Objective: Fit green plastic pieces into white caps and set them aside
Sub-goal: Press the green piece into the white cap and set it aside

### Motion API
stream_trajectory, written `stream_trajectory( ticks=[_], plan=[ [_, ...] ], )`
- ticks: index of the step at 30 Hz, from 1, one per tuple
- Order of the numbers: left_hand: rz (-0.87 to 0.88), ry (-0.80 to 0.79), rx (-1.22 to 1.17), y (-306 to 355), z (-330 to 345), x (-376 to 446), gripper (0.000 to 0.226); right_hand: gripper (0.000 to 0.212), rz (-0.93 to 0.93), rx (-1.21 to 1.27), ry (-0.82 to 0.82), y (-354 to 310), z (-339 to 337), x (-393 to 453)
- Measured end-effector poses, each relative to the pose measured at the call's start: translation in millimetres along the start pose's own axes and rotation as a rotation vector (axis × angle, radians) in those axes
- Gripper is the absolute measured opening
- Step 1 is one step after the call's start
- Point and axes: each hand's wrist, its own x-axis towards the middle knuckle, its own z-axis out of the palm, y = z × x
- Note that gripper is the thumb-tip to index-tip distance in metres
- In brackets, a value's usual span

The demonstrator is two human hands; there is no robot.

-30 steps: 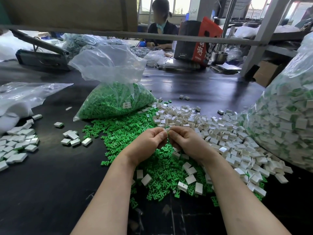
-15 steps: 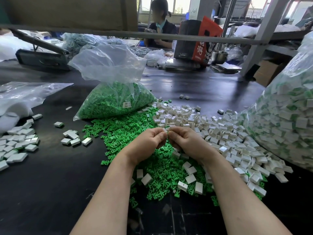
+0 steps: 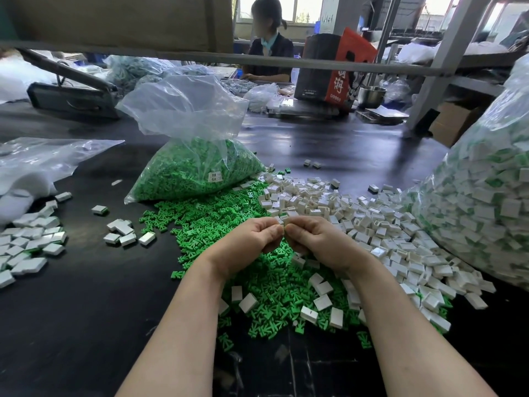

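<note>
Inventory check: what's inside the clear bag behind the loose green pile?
The clear bag holds green plastic pieces, with a small label showing. Its deeper contents are hidden.

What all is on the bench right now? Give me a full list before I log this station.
green plastic pieces: loose heap, green, bench centre, under both hands
white caps: loose heap, white, right of the green heap
bag of green pieces: one, clear, open, behind the green heap
bag of white and green parts: one, clear, large, far right
set-aside caps: cluster, white, far left; smaller group nearer centre
empty clear bag: one, left
red and black box: one, far side
metal bowl: one, beside the box
second person: one, seated opposite
left hand: pinching a small piece, hidden
right hand: same, fingertips meeting the left
</note>
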Motion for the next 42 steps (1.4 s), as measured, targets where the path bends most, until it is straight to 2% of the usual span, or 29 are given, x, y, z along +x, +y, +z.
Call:
stream_trajectory(
  ticks=[5, 12, 17, 21, 24, 28, 35, 42],
  plan=[
    [-0.008, -0.047, -0.021, -2.0, -1.6, 2.1, 0.022, 0.029, 0.001, 0.025, -0.053, 2.4, -3.7, -0.1],
    [-0.011, -0.085, -0.044, -0.6, -3.2, 1.3, 0.035, 0.024, 0.017, 0.039, -0.067, 1.7, -5.2, -1.7],
    [-0.024, -0.088, -0.055, -0.8, -3.1, 0.4, 0.025, 0.026, 0.02, 0.035, -0.063, -0.2, -3.9, -1.7],
    [-0.019, -0.076, -0.058, -0.3, -2.2, -0.2, 0.026, 0.034, 0.03, 0.014, -0.038, 1.3, -3.6, -0.3],
    [-0.026, -0.072, -0.068, -0.1, -2.1, -0.2, 0.024, 0.03, 0.033, -0.001, -0.041, 0.4, -2.7, -0.6],
    [-0.031, -0.065, -0.024, 1.2, -2.5, -1.0, 0.033, 0.027, 0.015, -0.045, -0.045, -3.4, 0.2, -1.0],
    [-0.022, -0.057, 0.017, 1.9, -1.2, 0.2, 0.021, 0.024, 0.032, 0.015, -0.038, -5.1, -0.2, -2.9],
    [-0.007, 0.048, -0.075, -5.8, -2.9, 3.4, 0.025, 0.027, 0.003, 0.041, 0.043, -11.3, 8.6, -0.9]
  ],
)
